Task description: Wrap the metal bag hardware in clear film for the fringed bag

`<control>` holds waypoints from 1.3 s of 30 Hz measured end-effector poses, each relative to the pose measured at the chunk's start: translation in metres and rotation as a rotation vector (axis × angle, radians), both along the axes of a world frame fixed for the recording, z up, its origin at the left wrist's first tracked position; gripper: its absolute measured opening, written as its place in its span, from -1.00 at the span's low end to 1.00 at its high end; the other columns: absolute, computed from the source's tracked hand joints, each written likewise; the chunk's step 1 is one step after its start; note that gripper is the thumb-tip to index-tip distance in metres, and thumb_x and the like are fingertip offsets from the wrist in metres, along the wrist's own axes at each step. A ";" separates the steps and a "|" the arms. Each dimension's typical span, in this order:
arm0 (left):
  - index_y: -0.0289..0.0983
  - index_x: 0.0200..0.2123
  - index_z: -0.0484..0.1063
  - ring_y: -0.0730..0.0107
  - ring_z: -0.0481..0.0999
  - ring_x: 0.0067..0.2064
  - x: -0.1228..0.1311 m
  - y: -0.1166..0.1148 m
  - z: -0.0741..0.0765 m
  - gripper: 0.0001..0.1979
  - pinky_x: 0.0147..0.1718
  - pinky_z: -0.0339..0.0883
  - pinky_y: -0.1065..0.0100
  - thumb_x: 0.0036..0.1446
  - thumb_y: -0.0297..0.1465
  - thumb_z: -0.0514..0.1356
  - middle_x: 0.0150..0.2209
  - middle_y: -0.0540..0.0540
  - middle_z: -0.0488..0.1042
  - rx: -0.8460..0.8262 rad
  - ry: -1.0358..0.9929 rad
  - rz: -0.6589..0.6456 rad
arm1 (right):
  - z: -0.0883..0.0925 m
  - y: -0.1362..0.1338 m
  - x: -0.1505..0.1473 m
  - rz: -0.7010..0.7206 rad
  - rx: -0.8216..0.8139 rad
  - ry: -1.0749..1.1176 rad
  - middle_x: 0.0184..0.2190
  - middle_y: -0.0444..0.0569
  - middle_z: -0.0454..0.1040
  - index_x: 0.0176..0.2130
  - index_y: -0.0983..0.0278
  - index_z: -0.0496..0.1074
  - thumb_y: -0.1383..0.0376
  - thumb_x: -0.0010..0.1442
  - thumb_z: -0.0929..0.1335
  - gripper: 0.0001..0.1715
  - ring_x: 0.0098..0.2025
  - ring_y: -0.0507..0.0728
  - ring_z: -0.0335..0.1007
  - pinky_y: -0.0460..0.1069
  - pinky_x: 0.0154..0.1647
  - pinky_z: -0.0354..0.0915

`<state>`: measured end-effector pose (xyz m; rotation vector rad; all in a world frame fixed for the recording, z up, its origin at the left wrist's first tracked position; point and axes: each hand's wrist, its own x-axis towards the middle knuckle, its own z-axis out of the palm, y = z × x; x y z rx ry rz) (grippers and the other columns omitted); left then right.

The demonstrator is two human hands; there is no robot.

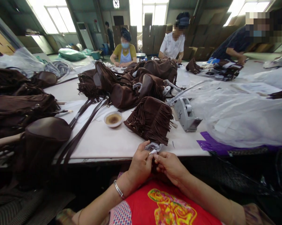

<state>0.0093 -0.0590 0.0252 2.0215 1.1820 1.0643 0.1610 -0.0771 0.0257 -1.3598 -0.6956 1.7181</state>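
A dark brown fringed bag lies on the table directly in front of me, its near end close to my fingers. Between my hands, at the table edge, is a crumpled piece of thin whitish wrapping with a small metallic-looking bit at its end. My left hand pinches this wrapping between thumb and fingers. From the other side, the fingertips of my right hand are closed on the same wrapping. Whatever is inside the wrapping is hidden by it and my fingers.
A tape dispenser stands right of the bag; a shallow white bowl with brownish contents sits left. Brown bags are heaped behind, with more bags at left. Clear plastic sheeting covers the right. Several co-workers are across the table.
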 end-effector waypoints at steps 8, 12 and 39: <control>-0.32 -0.52 0.55 0.11 0.47 0.09 0.003 0.001 0.035 -0.65 -0.12 0.56 0.23 0.22 -0.22 0.21 0.15 -0.21 0.42 -0.560 -0.343 -0.023 | -0.015 -0.010 -0.010 0.048 0.133 0.019 -0.60 -0.19 0.31 -0.36 0.29 0.49 0.00 0.03 0.50 -0.59 -0.58 -0.03 0.09 -0.10 -0.55 0.03; -0.40 -0.38 0.58 0.34 0.55 -0.19 0.003 -0.002 0.029 -0.61 -0.46 0.55 0.44 0.13 -0.13 0.28 0.28 -0.26 0.23 -0.813 -0.562 -0.001 | -0.011 -0.010 0.002 0.030 0.161 0.000 -0.57 -0.18 0.32 -0.31 0.30 0.50 0.08 0.05 0.49 -0.66 -0.55 -0.02 0.10 -0.09 -0.52 0.06; -0.36 -0.36 0.52 0.27 0.54 -0.17 -0.003 0.005 0.029 -0.66 -0.29 0.53 0.32 0.25 -0.20 0.16 -0.06 -0.25 0.47 -0.645 -0.437 -0.166 | -0.023 0.007 0.009 0.054 0.327 0.052 -0.63 -0.19 0.34 -0.40 0.32 0.49 0.11 0.11 0.48 -0.69 -0.61 -0.05 0.16 -0.12 -0.57 0.11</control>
